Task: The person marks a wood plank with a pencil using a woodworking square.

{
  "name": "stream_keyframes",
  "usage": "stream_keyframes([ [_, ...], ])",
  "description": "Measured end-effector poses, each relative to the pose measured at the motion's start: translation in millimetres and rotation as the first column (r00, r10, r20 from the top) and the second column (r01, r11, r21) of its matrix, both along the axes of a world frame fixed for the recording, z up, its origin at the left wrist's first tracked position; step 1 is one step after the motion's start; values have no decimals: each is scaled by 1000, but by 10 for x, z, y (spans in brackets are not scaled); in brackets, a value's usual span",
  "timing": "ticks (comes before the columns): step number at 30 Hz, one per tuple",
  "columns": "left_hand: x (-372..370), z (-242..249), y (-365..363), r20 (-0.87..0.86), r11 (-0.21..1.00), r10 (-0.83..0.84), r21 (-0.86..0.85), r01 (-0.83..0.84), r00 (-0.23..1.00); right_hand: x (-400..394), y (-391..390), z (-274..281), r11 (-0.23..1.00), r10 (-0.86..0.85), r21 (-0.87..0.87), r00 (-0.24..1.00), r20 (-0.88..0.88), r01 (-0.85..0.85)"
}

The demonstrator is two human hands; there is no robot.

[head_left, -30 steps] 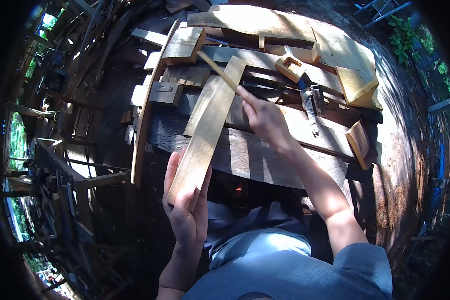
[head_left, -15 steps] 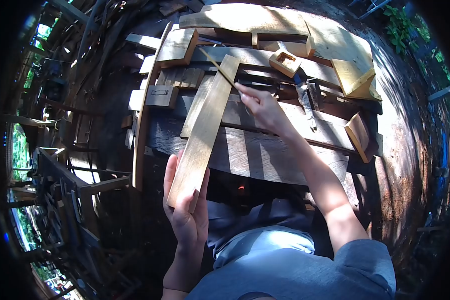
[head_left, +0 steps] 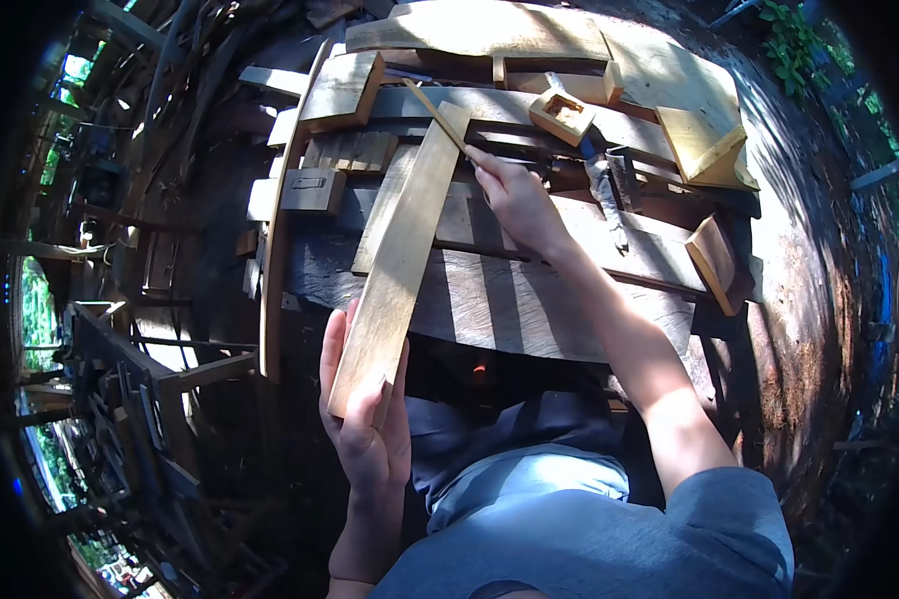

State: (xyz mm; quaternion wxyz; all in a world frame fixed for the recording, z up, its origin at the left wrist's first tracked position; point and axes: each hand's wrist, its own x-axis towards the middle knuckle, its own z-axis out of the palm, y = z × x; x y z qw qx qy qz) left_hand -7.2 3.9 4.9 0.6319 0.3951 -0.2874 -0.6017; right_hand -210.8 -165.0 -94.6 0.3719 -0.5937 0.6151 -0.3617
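A long, pale wooden board [head_left: 400,260] slopes away from me, its near end resting in my left hand [head_left: 375,439]. The thumb of that hand lies over the board's near right edge and the fingers wrap its left side and underside. My right hand [head_left: 517,205], further off, is closed around a thin wooden stick [head_left: 432,110]. The stick crosses the board's far end at a slant, its tip pointing up and left. Beneath the board's far half lies a second flat board [head_left: 382,220] on the plank bench [head_left: 529,309].
Around the bench lie a hollowed wooden block [head_left: 561,116], a hammer-like tool [head_left: 609,190], a small wooden block [head_left: 313,190], a larger wood block [head_left: 342,90] and an angled wood piece [head_left: 714,262]. A long thin strip [head_left: 280,240] runs along the left edge. A big log [head_left: 799,329] lies right.
My right hand and the stick have shifted slightly toward the board's far end. The whole view has drifted a little; my left hand still holds the board.
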Motion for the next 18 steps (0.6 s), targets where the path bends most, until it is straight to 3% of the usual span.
stream_keyframes([
  [2,3,32,-7,-32,998,45,51,-43,998,-25,-329,-378,970,-40,-239,999,9,41],
  [6,49,24,-34,-12,999,23,33,-23,1000,1,142,-70,997,-8,-75,998,-56,3],
  [8,65,53,-45,2,999,14,50,-14,1000,30,473,-32,994,68,-90,998,-11,-69],
  [10,73,52,-55,12,998,10,62,-11,1000,9,487,100,997,76,24,997,21,-77],
  [13,67,74,-59,2,1000,7,28,-7,1000,-64,-84,-250,990,-17,-141,1000,9,18],
  [14,58,78,-71,5,1000,0,16,0,1000,-62,-265,-242,996,-51,-69,998,-25,49],
  [16,60,97,-78,-5,998,44,50,-44,999,-62,-463,-298,984,-63,-167,997,-43,55],
  [18,84,96,-78,-9,998,41,40,-40,999,-83,-262,-246,993,-35,-118,999,-27,31],
])
